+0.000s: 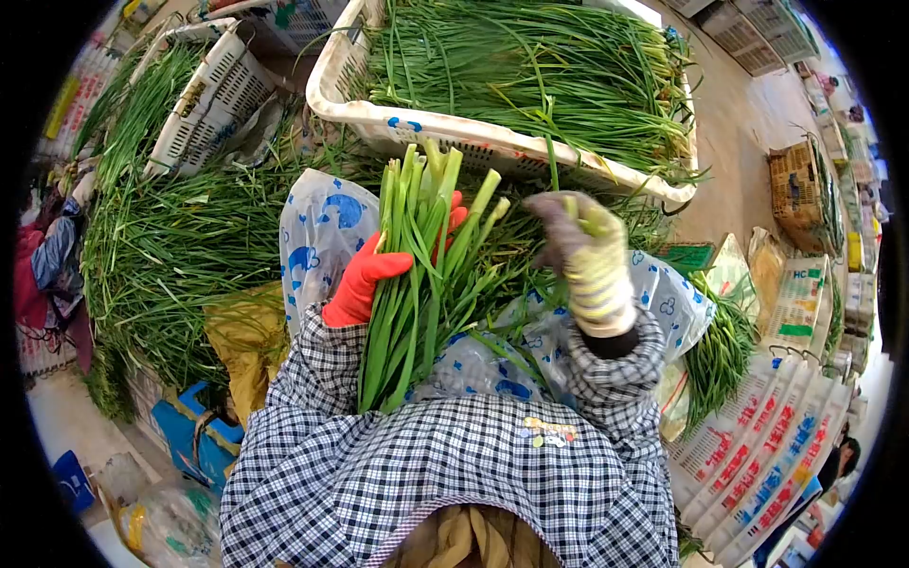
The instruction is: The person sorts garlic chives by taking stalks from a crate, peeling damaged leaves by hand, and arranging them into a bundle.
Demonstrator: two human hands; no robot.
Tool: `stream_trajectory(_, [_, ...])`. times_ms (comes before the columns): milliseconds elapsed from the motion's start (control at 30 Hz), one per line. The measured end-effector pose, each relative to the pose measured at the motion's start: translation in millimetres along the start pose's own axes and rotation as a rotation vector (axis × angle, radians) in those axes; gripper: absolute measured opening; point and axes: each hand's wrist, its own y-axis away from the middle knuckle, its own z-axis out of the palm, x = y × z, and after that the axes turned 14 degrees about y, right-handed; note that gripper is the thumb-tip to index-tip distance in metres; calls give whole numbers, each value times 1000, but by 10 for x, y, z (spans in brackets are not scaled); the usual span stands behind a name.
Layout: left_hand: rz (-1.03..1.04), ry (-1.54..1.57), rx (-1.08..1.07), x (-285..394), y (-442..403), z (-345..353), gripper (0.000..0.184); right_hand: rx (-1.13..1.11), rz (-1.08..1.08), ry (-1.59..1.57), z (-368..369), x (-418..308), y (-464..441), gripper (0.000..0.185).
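My left hand (365,275), in a red glove, is wrapped around a bunch of garlic chives (417,256). The pale cut stem ends point up and away from me, and the leaves hang down toward my chest. To the right of the bunch is my right hand (582,251), in a grey and yellow-striped glove. Its fingers are bent and somewhat blurred, with thumb and forefinger apart and nothing visible between them. A clear plastic sheet with blue prints (327,227) lies across my lap under both hands.
Ahead stands a white crate (454,133) of chives (530,76). Loose chives (180,256) are heaped at left beside another tilted white crate (204,104). At right are a smaller bundle (717,355), printed white crates (757,445) and a brown basket (803,194).
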Motion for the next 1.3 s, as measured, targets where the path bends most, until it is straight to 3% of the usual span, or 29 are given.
stream_trajectory(100, [-104, -23, -88, 47, -11, -22, 80, 34, 60, -178, 294, 161, -135, 12])
stream_trajectory(333, [-117, 88, 30, 29, 37, 13, 87, 273, 228, -421, 336, 549, -200, 26])
stream_trajectory(467, [-117, 121, 36, 5, 37, -59, 86, 136, 427, -393, 367, 804, -174, 31])
stream_trajectory(500, [-117, 123, 37, 5, 34, -56, 86, 47, 400, -429, 392, 709, -149, 17])
stream_trajectory(567, [-121, 57, 21, 21, 20, -28, 85, -67, 353, -432, 390, 666, -148, 16])
stream_trajectory(600, [-97, 21, 12, 30, 21, 35, 75, -75, 350, -434, 403, 630, -164, 16])
stream_trajectory(667, [-91, -53, 45, 91, 39, 102, 76, -20, 121, -366, 435, 544, -179, 15])
stream_trajectory(833, [-134, -390, 180, 137, 52, 120, 63, -27, 134, -345, 388, 268, -209, 14])
stream_trajectory(900, [-116, -442, 174, 111, 42, 164, 56, -25, -76, -325, 455, 306, -292, 13])
stream_trajectory(1033, [-112, -426, 173, 78, 36, 241, 55, -21, 58, -511, 479, 130, -208, 13])
stream_trajectory(1100, [-53, -260, 228, 76, 22, 199, 55, -46, 19, -475, 406, 257, -264, 10])
stream_trajectory(1200, [-34, -312, 197, 118, -26, 138, 52, -62, 54, -516, 348, 316, -245, 4])
stream_trajectory(1300, [-51, -374, 155, 126, -61, 112, 52, -160, -53, -388, 325, 353, -241, 7])
